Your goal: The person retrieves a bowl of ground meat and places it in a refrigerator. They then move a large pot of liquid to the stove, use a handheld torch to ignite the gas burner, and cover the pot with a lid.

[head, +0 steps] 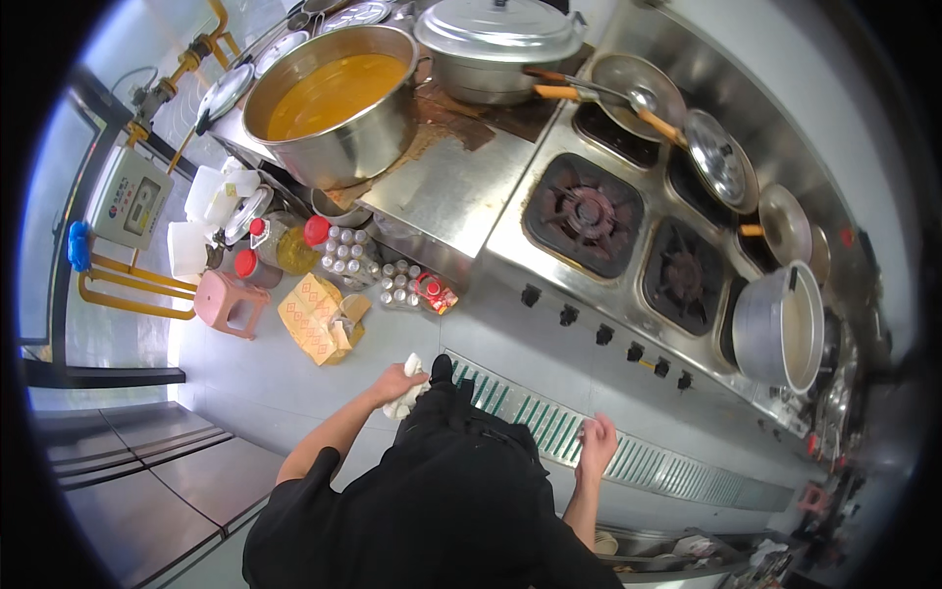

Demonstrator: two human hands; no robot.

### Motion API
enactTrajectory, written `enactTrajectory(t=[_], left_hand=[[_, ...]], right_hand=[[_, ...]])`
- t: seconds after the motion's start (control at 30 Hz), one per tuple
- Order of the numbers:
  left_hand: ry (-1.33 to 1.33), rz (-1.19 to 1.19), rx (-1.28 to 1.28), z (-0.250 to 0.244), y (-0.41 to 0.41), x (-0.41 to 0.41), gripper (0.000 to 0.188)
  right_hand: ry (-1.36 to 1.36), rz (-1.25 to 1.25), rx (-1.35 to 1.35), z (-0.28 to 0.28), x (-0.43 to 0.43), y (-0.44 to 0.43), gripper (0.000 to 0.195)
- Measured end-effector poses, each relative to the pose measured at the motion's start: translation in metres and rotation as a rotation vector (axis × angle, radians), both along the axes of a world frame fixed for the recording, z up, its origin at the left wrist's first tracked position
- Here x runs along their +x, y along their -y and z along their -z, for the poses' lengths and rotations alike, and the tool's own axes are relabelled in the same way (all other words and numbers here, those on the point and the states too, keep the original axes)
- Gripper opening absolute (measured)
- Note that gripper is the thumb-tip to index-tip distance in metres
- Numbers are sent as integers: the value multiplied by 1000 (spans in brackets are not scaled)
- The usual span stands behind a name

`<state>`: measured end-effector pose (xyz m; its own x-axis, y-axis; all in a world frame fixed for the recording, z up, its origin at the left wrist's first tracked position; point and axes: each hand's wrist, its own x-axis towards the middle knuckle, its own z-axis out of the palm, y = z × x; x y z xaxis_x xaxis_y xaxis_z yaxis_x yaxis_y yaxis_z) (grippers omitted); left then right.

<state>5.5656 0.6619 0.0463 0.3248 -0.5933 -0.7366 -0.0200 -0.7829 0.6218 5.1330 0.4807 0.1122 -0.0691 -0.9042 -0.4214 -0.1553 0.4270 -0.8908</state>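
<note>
My left hand (397, 385) is closed around a crumpled white cloth (409, 388), low beside my leg. My right hand (599, 440) hangs over the floor drain grate, fingers partly curled and blurred, with nothing seen in it. Ahead, a large steel pot (342, 147) of orange-yellow liquid stands on the steel counter (449, 191). Next to it is a lidded aluminium pot (500, 59). The gas range (508, 239) at the right carries bare burners, several pans and a deep aluminium pot (769, 331) at its right end.
A cardboard box (313, 316), a pink plastic stool (224, 298), shrink-wrapped bottles (349, 254) and an oil jug (287, 247) stand on the floor ahead to the left. A slotted drain grate (640, 460) runs along the floor. Steel cabinets (169, 486) are at the left; shelving with dishes lies behind right.
</note>
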Motion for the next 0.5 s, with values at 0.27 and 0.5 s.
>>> enactTrajectory(t=[0.27, 0.5], left_hand=[[75, -289, -70, 13, -6, 107, 47], [157, -574, 132, 76, -76, 98, 48]], right_hand=[[39, -637, -614, -176, 312, 217, 29], [-306, -838, -1106, -271, 591, 447, 52]])
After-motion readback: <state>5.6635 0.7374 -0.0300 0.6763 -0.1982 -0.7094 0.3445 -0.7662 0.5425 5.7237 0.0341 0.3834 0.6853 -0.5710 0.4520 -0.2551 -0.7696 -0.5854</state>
